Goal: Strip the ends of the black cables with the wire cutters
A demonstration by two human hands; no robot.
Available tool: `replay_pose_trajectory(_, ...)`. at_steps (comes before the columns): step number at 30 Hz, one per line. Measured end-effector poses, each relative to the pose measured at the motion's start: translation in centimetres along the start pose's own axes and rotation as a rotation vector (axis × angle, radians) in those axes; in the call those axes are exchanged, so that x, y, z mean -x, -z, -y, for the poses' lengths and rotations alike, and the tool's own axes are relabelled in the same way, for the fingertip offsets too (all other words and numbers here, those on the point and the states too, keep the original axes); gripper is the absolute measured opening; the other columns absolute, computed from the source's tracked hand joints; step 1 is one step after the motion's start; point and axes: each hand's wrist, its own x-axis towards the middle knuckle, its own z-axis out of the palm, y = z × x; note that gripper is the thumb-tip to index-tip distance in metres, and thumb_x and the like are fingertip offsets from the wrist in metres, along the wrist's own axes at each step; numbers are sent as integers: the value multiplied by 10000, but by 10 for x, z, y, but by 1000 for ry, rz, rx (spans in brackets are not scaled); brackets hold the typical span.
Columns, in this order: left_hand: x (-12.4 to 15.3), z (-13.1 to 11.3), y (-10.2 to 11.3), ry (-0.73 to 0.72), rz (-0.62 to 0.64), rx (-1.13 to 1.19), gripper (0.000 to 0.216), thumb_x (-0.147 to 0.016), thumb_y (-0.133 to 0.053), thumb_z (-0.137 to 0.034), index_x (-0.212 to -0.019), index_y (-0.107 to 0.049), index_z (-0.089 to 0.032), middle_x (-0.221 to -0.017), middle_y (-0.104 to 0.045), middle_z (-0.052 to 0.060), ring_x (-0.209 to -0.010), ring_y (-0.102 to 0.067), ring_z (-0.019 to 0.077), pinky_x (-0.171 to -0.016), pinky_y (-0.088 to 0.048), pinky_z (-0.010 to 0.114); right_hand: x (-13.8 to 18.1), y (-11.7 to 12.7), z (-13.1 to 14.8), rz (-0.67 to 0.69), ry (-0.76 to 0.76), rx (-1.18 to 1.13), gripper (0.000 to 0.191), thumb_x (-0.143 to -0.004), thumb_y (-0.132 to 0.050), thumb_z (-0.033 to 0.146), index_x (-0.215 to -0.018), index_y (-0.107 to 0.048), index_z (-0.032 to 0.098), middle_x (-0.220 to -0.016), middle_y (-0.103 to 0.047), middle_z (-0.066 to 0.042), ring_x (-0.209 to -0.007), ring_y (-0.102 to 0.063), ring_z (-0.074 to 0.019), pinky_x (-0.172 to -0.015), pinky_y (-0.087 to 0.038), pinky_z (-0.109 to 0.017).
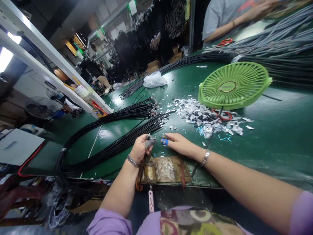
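My left hand (141,147), with grey covers on its fingertips, is closed in a pinch. A thin black cable (144,160) appears to run down from it, and a small pale tip shows at the fingers. Just to the right is my right hand (176,143), blue tape round a finger, its fingertips pressed together. Whatever lies in that pinch is too small to name. The hands are apart, above a board wrapped in brown tape (168,168) at the table edge. Beyond them lies a looped bundle of black cables (117,143) with stripped ends.
Silver and white scraps (195,114) lie heaped on the green table (276,130), with red-handled scissors (226,115) among them. A green fan (234,85) stands behind. A clear plastic bag (155,80) and more cables (281,42) lie farther back, near a co-worker's arm (221,31).
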Motion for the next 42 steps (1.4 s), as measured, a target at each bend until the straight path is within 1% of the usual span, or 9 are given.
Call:
replay_pose_trajectory(3,1,-1,0,-9,-16,-67,437,-578,-739,-524,-683,-538,-150,-441,-475,-75,-338,-357,29,-334,-251,154,1,1,1,48,-23,-24,448,-764,-458,625,-614,-417,204,-602,-390,36,-588,-348,-118,-532,-317,-253)
replay_pose_trajectory(8,2,-2,-1,-12,8,-121,421,-586,-740,-512,-681,-551,-148,-442,-487,-71,-351,-380,31,-350,-289,155,2,0,4,89,-19,1,463,-748,-453,638,-587,-377,211,-597,-359,40,-578,-314,-113,-533,-291,-260)
replay_pose_trajectory(17,1,1,0,-4,1,-118,445,-585,-736,-536,-686,-545,-147,-437,-480,-73,-338,-364,28,-330,-263,152,3,1,5,75,-7,24,453,-757,-447,631,-596,-380,213,-602,-377,36,-584,-323,-118,-534,-283,-257)
replay_pose_trajectory(23,0,2,-1,12,37,-163,449,-601,-721,-548,-693,-549,-144,-434,-478,-69,-332,-363,30,-332,-262,156,3,0,4,65,14,69,435,-781,-461,595,-593,-399,208,-588,-393,36,-575,-332,-117,-533,-284,-255)
replay_pose_trajectory(30,1,-1,-3,19,26,-179,454,-589,-722,-551,-677,-541,-144,-428,-473,-68,-324,-354,30,-331,-264,163,2,-3,7,71,-3,72,469,-776,-438,627,-579,-405,203,-591,-402,28,-584,-353,-124,-540,-289,-259)
replay_pose_trajectory(34,0,0,-2,15,35,-165,432,-606,-712,-535,-688,-550,-144,-444,-496,-60,-325,-371,32,-334,-270,160,2,0,8,35,-32,114,452,-809,-406,581,-559,-385,205,-574,-386,30,-574,-354,-124,-533,-286,-252)
replay_pose_trajectory(37,-1,0,-1,12,12,-136,420,-626,-691,-533,-702,-555,-144,-466,-529,-49,-321,-393,35,-335,-266,158,4,4,12,-41,-77,230,364,-860,-381,445,-588,-406,204,-579,-438,17,-587,-410,-135,-547,-299,-250)
replay_pose_trajectory(40,-3,2,-1,-7,-39,-135,394,-637,-687,-510,-707,-548,-147,-487,-556,-39,-328,-426,42,-343,-286,157,8,4,19,-97,-122,509,237,-867,-419,332,-680,-476,197,-640,-547,-12,-617,-484,-153,-550,-283,-256)
replay_pose_trajectory(42,-3,3,-2,-24,-67,-161,370,-644,-686,-485,-706,-544,-150,-493,-564,-37,-335,-447,48,-350,-306,157,11,1,25,-79,-128,690,161,-861,-458,301,-759,-520,193,-713,-610,-37,-654,-530,-167,-558,-276,-263)
